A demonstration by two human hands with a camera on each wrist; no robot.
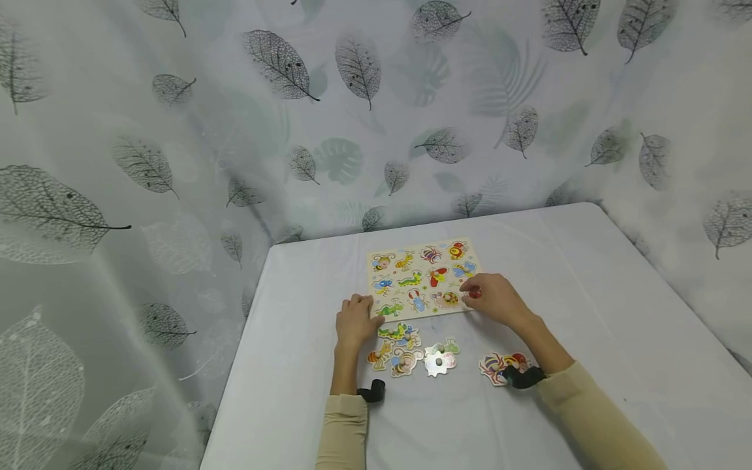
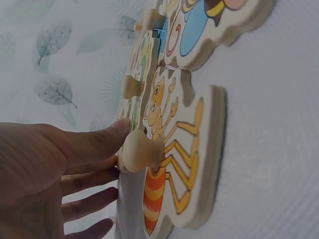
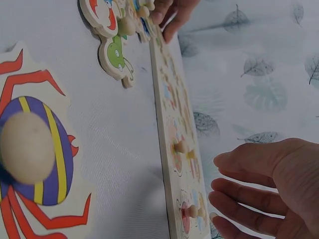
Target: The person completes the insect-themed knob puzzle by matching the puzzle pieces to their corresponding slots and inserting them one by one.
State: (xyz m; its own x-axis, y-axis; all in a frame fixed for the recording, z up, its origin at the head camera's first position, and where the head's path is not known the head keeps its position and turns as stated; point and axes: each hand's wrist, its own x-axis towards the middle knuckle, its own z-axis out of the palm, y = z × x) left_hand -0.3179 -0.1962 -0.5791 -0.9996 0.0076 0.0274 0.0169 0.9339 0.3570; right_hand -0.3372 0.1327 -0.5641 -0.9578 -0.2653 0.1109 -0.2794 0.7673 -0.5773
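At a white table (image 1: 282, 333), a person's relaxed, unclenched left hand (image 1: 354, 318) is touching the lower left corner of a pale wooden insect puzzle board (image 1: 425, 284).
Below it, colourful knobbed wooden insect pieces (image 1: 405, 361) are lying clustered; a red knobbed piece (image 1: 475, 294) is sitting at the board's lower right corner, the right hand (image 1: 497, 297) hovering beside it with parted fingers, grasping nothing.

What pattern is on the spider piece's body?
Purple with yellow stripes; the spider piece shows best from the right wrist.
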